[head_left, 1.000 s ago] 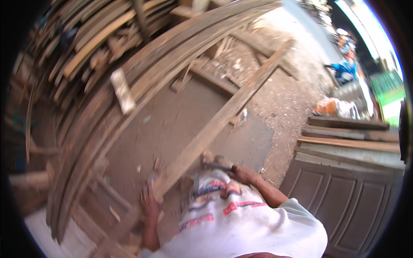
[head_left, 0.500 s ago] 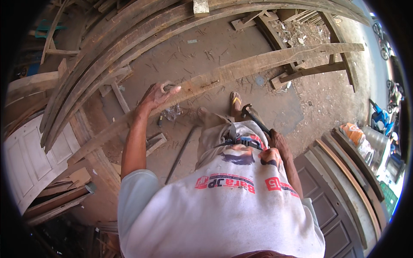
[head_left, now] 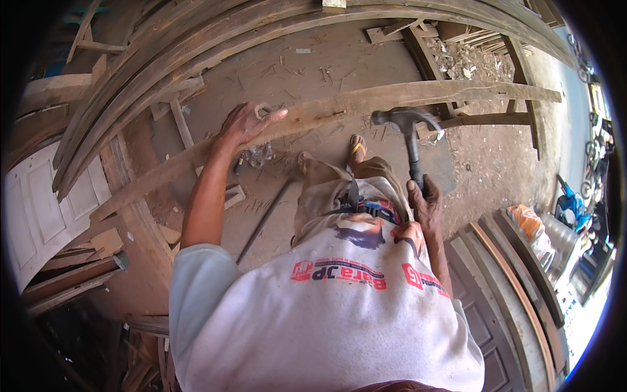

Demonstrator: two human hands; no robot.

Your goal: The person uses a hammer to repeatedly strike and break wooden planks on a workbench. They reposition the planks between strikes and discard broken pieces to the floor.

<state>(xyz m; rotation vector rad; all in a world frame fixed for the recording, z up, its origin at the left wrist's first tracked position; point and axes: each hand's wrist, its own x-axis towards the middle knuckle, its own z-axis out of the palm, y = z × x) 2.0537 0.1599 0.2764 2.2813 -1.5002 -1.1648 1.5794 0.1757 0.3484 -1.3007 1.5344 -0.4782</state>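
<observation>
Hammer [head_left: 413,140]: raised over the floor at the person's right, just on the near side of the plank, not touching it.
Right grip [head_left: 427,206]: fingers closed round the lower part of the handle.
Hammer's weight: probably head-heavy, swinging easily from the wrist; stiff and hard to damage.
Hammer's hold: low on the dark handle for force, higher up for control; a dusty palm might slip.
Hammer's look: dark metal, blunt face pointing left, curved claw pointing right and slightly blurred.
Plank [head_left: 385,98]: stretches across in front of the person, from beside the white door [head_left: 49,206] to over the timber frame [head_left: 519,75] at right.
Left grip [head_left: 251,124]: over the plank, loosely curled, thumb out; whether it presses down or pinches something small, I cannot tell.
Plank's weight: likely heavy for one hand and awkward in its length; stiff, rough rather than slippery, splintery.
Plank's hold: both edges, near the middle, clear of the ragged patch.
Plank's look: worn grey-brown, darker and scarred right of the left grip.
</observation>
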